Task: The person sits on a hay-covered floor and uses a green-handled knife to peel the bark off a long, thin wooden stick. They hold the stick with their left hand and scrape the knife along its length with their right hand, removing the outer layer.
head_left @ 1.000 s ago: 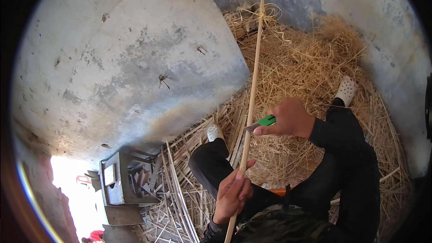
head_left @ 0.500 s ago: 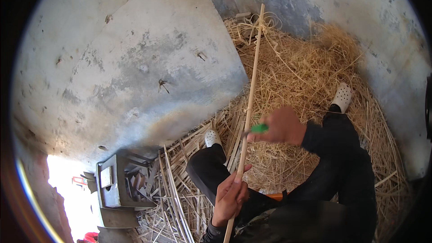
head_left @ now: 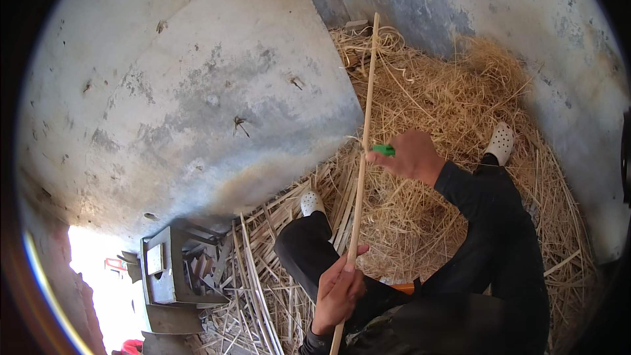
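Note:
A long pale strip of wood or bamboo (head_left: pixel 370 92) runs from beneath me, past my lap, toward the far wall. My left hand (head_left: pixel 338 294) is closed around its near part, thumb lying along it. Farther up, my right hand (head_left: pixel 414 156) grips a small green-handled tool (head_left: pixel 383 150) against the strip's right side. The tool's working end is too small and blurred to make out. A thin curl of shaving (head_left: pixel 355 138) sticks out left of the strip, level with the tool.
Straw-like shavings (head_left: pixel 447 92) heap in the corner between the walls. Split strips (head_left: pixel 253 276) lie across the floor at left, near a dark wooden stool-like frame (head_left: pixel 172 266). My feet wear white perforated clogs (head_left: pixel 501 143). Something orange (head_left: pixel 402 287) lies by my lap.
My right hand has moved away from me along the strip with the green-handled tool. The strip's far end has shifted slightly left. My left hand keeps its hold in nearly the same place.

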`<state>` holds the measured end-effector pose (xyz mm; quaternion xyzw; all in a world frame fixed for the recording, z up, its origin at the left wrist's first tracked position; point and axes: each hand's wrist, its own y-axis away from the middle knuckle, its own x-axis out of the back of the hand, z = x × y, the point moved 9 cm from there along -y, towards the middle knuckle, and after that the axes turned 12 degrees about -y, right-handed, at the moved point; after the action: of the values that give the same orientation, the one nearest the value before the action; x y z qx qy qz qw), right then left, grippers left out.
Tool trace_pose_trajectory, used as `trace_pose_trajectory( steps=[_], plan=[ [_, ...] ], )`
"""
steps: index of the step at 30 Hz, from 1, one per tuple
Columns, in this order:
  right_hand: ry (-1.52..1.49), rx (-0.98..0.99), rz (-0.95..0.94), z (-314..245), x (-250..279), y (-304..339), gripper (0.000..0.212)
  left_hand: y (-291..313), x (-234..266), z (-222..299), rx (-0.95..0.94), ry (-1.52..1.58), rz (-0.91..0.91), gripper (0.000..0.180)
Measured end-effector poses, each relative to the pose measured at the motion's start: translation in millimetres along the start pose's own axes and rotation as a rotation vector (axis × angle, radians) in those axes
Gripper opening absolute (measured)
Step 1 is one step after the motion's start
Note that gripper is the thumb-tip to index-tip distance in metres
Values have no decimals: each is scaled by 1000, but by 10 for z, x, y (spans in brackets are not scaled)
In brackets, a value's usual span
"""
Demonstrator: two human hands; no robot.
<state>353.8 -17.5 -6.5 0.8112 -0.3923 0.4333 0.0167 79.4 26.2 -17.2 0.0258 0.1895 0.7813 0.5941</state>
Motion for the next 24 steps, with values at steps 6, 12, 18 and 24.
trace_pose_trajectory(
  steps=[6,12,18,24],
  plan=[
    [59,213,139,-70,183,16,79,76,-44,2,24,-41,-10,43],
    [143,308,212,-20,292,-66,78,-6,-114,45,-10,-89,-54,42],
    [139,247,249,176,315,-235,77,-7,-108,35,-6,-87,-46,42],
    [149,-7,298,721,574,-507,75,105,-146,2,1,-148,-102,43]
  ],
)
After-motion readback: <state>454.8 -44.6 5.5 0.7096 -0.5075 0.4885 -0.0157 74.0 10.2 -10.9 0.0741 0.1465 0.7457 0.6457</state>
